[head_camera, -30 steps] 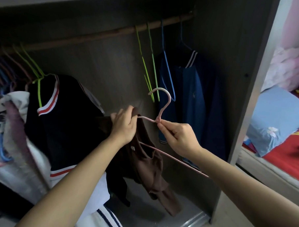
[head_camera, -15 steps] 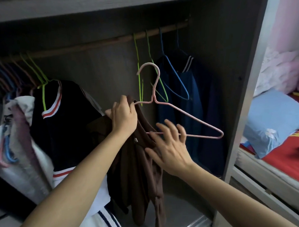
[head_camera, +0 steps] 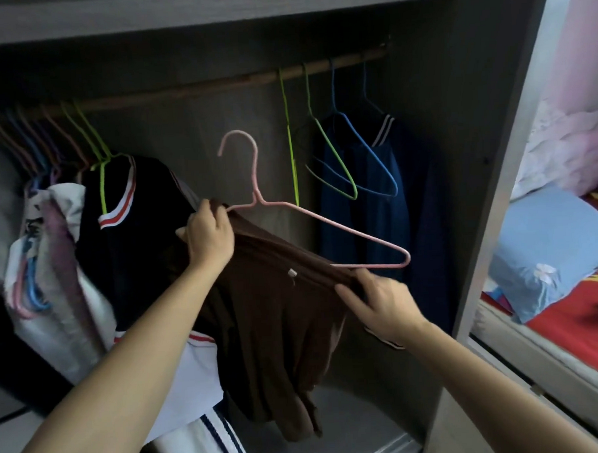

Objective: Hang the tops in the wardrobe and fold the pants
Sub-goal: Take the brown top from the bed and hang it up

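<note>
**Wardrobe [head_camera: 191, 145]: top [head_camera: 277, 313] only half on hanger [head_camera: 254, 180]**

Location: the brown top hangs in the near middle of the opening, below the rod [head_camera: 216, 87]. It is draped over the pink hanger's left arm only. The right arm is bare, and the hook is free in the air, not on the rod.

Grip: the left hand [head_camera: 209, 237] is clamped on the cloth at the hanger's left shoulder. Whether it also holds the wire cannot be told. The right hand [head_camera: 380, 305] pinches the top's edge just under the hanger's right corner.

Risks, as judged:
1. The weight sits on one side. If the left hand eases, the top may slide off leftward, or the hanger may drop out.
2. Pulling the neck over the right corner may stretch or catch it.
3. Lifting the hook may snag the green hangers [head_camera: 291, 158] just right of it.
</note>
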Available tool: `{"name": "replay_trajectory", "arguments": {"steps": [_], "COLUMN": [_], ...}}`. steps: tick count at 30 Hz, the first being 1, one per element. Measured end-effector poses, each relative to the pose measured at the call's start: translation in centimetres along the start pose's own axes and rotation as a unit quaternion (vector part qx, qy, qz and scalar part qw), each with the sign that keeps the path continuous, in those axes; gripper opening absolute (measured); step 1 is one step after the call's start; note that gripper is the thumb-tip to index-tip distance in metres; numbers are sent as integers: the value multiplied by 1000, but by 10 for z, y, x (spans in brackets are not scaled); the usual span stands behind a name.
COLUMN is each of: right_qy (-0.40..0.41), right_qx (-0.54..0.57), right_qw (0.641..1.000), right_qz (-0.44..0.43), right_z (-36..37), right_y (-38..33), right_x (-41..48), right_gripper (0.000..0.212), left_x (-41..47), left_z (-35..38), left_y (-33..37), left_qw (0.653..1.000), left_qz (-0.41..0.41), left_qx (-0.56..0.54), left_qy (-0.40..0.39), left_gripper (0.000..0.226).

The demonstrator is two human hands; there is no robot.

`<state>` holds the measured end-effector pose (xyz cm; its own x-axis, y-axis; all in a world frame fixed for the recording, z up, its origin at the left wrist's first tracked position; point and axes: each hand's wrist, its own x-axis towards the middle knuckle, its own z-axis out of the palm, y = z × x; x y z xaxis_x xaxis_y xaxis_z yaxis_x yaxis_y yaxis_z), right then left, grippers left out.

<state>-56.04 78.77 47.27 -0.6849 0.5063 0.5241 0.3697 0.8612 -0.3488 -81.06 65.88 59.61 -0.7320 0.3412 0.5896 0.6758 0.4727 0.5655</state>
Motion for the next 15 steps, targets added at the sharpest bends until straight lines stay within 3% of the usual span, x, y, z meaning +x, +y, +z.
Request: {"name": "replay_trajectory", "arguments": {"steps": [2, 4, 7, 9, 12, 15], "right_qy": [17, 65, 197, 241, 226, 148], "right_qx": [18, 150, 314, 352, 411, 384], "right_qw": [999, 983, 916, 886, 859, 888], "right_qz": [28, 80, 154, 182, 207, 203], "right_z": [-6, -6, -10, -12, -10, -8], "right_y": [10, 9, -2, -5, 3, 17], "right_x": [-1, -2, 0, 1, -1, -8], "right_gripper": [50, 44, 18, 19, 35, 60], "left_x": [0, -1, -4, -7, -11, -14], "left_z": [-1, 0, 5, 7, 10, 15], "left_y": [-4, -1, 3, 4, 10, 23], "left_qw": [1000, 999, 997, 995, 992, 991], "left_qz": [-5, -12, -17, -22, -27, -21], "left_qx": [-19, -45, -69, -87, -120, -118], "left_qy": [-6, -13, -23, -32, -38, -64], "left_gripper": [36, 32, 32, 33, 39, 31]}}
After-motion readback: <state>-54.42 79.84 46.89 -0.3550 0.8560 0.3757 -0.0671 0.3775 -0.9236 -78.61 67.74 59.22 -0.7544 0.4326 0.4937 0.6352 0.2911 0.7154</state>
